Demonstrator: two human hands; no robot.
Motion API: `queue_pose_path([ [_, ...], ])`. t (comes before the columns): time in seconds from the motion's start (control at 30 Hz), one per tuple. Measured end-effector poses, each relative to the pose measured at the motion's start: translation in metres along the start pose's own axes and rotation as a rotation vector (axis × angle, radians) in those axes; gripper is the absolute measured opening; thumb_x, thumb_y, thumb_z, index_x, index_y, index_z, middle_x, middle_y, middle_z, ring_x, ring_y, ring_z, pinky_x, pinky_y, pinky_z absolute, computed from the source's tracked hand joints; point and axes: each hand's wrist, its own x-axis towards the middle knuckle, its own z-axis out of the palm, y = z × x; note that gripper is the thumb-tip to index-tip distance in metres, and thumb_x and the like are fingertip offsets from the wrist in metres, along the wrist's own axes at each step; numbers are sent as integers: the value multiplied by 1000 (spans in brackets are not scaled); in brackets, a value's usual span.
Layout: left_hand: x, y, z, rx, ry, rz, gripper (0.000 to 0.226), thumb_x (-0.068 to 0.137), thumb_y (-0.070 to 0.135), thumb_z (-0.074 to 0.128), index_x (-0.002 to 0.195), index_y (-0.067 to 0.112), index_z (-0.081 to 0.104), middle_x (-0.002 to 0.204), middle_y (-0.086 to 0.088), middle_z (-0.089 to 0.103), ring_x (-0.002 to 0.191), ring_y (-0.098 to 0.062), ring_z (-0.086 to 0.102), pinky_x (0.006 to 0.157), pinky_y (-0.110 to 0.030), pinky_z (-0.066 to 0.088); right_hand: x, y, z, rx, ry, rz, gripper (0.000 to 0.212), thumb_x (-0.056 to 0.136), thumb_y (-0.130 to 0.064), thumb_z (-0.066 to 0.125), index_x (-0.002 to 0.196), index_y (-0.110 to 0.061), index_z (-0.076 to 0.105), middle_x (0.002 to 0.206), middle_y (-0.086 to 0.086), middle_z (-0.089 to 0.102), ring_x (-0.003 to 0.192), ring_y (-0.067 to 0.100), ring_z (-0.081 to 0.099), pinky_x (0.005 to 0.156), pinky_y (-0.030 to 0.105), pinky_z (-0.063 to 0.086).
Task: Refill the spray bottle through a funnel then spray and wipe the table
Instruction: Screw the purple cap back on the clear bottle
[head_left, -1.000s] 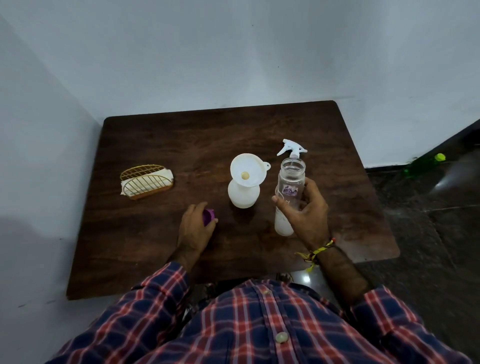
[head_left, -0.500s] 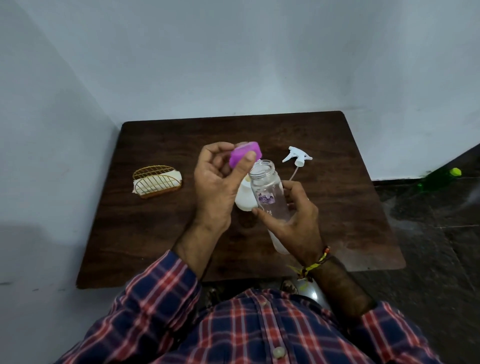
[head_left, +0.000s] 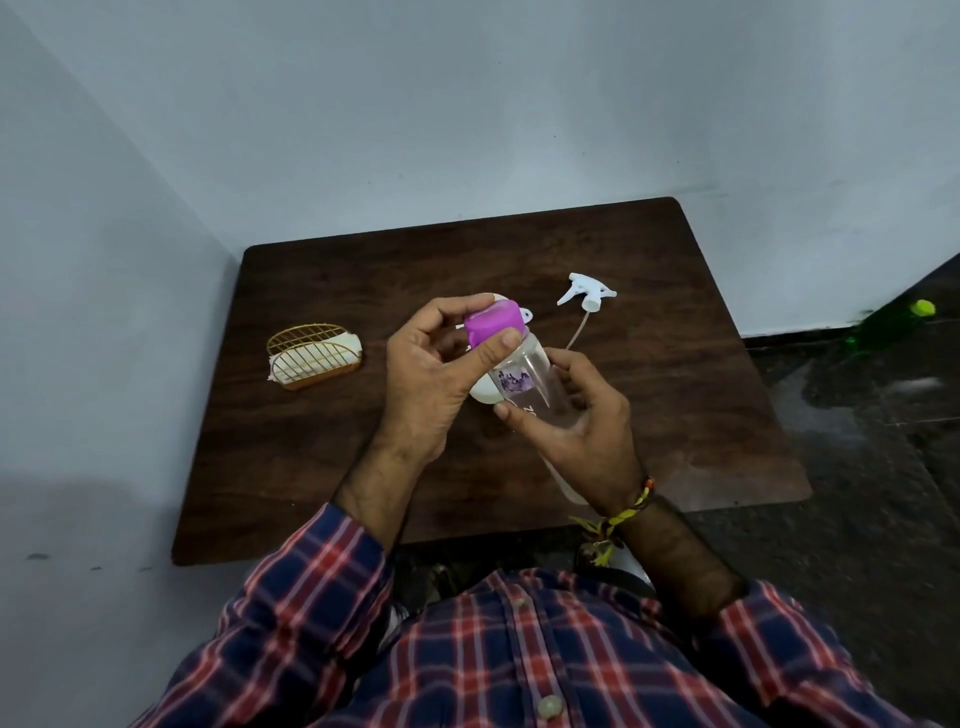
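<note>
My right hand (head_left: 582, 436) grips a clear bottle (head_left: 524, 371) with a purple label, tilted up to the left above the table (head_left: 363, 457). My left hand (head_left: 431, 374) pinches a purple cap (head_left: 492, 323) that sits on the bottle's mouth. Behind my hands stands a white spray bottle (head_left: 485, 395), mostly hidden, with the rim of a white funnel (head_left: 524, 313) just showing. The white trigger spray head (head_left: 584, 293) with its thin tube lies on the table further back to the right.
A gold wire holder (head_left: 311, 356) with a white cloth in it sits on the table's left. Walls close the table in at the back and left. A green bottle (head_left: 883, 325) lies on the dark floor to the right.
My left hand lifted the purple cap from the table and brought it onto the mouth of the clear bottle, which my right hand raised and tilted.
</note>
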Motion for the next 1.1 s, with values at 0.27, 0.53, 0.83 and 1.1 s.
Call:
queue_pose_path([
  [0.27,-18,3,14,99,413,96,41,60,24,92,89,6,69,87,-3,71,78,-11,66,69,-29,56,-9,-20,13,-372,199,-173,53,74,-42,81,117,-20,61,106,-1,63,92,18,63,71,41,54],
  [0.53,-19,13,26,1,405,109,30,70,11,85,94,3,68,89,-1,70,78,-6,64,70,-26,55,-1,-28,2,-402,182,-208,57,73,-40,82,121,-17,61,105,2,64,90,21,64,72,42,54],
  [0.83,-10,4,-36,-161,-104,-9,53,73,24,81,122,12,64,122,-15,65,109,-20,62,84,-29,55,3,-24,-6,187,-115,79,57,69,-24,91,117,-10,65,98,9,72,88,27,70,82,45,58],
  [1.1,-8,16,-31,-88,-25,22,58,69,38,82,117,11,62,109,-11,69,101,-21,67,73,-32,58,7,-33,5,171,-124,30,57,68,-21,90,117,-7,64,101,6,73,90,19,72,80,34,59],
])
